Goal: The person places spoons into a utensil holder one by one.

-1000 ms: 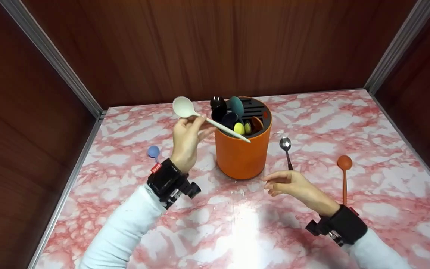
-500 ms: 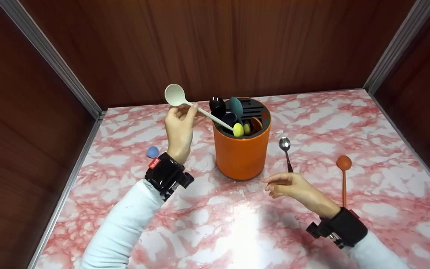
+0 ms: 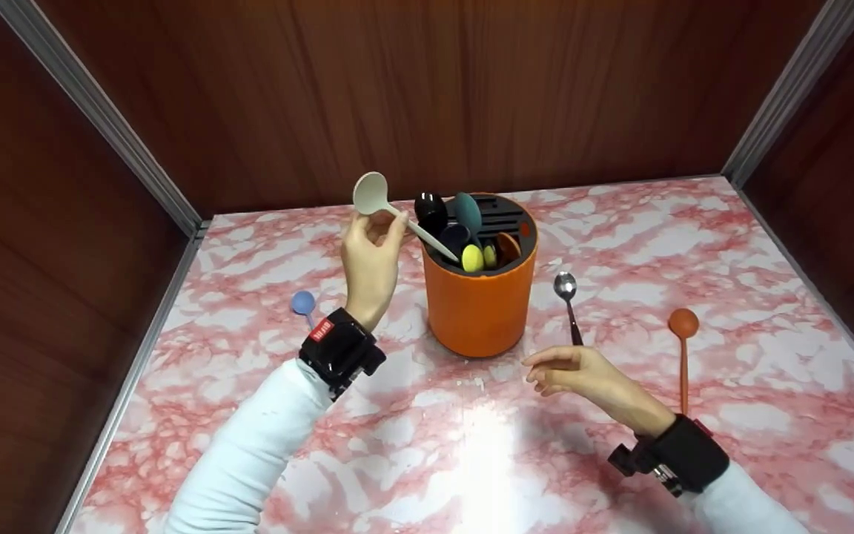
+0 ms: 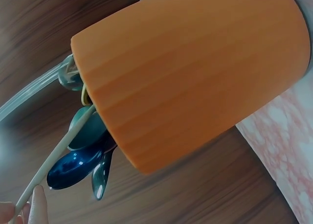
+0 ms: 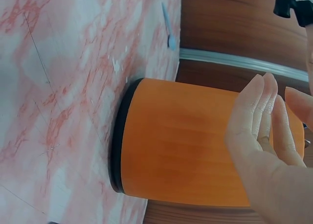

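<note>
My left hand [image 3: 372, 267] pinches a cream-white spoon [image 3: 371, 194] near its bowl, high on the left of the orange utensil holder [image 3: 477, 315]. The spoon's handle slants down to the right, its end at the holder's opening beside a yellow-green spoon [image 3: 472, 258]. In the left wrist view the handle [image 4: 55, 154] runs from the fingertips to the holder's rim. Black, teal, dark blue and orange-brown utensils stand in the holder. My right hand [image 3: 571, 371] holds nothing; its fingers are loosely bent in front of the holder's right side.
A metal spoon [image 3: 566, 288] lies right of the holder, its lower end behind my right hand. Farther right lies an orange spoon [image 3: 684, 324]. A blue spoon [image 3: 303, 302] lies on the left, partly hidden by my wrist. Wooden panels [image 3: 427, 96] enclose the marbled table [image 3: 397, 445].
My left hand first rose to the left, then came back right, carrying the spoon. The handle's end moved from in front of the holder's rim to its opening. My right hand barely moved.
</note>
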Motion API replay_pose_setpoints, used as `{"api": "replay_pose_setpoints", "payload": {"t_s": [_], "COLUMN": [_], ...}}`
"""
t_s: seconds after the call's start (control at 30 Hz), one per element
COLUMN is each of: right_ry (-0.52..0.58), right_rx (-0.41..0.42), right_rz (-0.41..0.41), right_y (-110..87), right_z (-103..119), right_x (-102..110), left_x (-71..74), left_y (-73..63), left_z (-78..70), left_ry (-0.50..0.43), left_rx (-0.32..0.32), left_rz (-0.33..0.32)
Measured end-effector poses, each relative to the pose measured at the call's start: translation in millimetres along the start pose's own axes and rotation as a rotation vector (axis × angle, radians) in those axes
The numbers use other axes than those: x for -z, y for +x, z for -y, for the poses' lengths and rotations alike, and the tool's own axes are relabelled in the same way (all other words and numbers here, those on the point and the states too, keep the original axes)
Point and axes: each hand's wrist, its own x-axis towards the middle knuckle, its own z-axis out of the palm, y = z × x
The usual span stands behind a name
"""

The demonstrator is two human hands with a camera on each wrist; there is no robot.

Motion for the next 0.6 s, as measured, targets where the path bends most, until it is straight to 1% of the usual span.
{"api": "replay_pose_setpoints", "payload": {"t_s": [0.13,0.3,0.43,0.6], "right_ry": [0.004,0.015,0.035,0.051], "right_rx": [0.003,0.006,-0.003,0.0], "right_rz": [0.003,-0.001,-0.005,-0.006], "right_y": [0.1,0.5,-0.4,-1.2], "right_z": [-2.0,-5.0,-7.0,-9.3], "right_x": [0.6,1.3,2.1,3.0], "left_x": [-1.4,-4.7,-7.6,-9.7], "left_y": [-2.2,-4.2,-6.1,-9.2], "left_z": [4.3,10.7,16.1,22.1], "left_ry": [0.054,0.072,0.095,0.122], "left_rx": [-0.038,-0.078,-0.077,-0.046], "left_rz": [0.03,0.076,0.098,0.124]}}
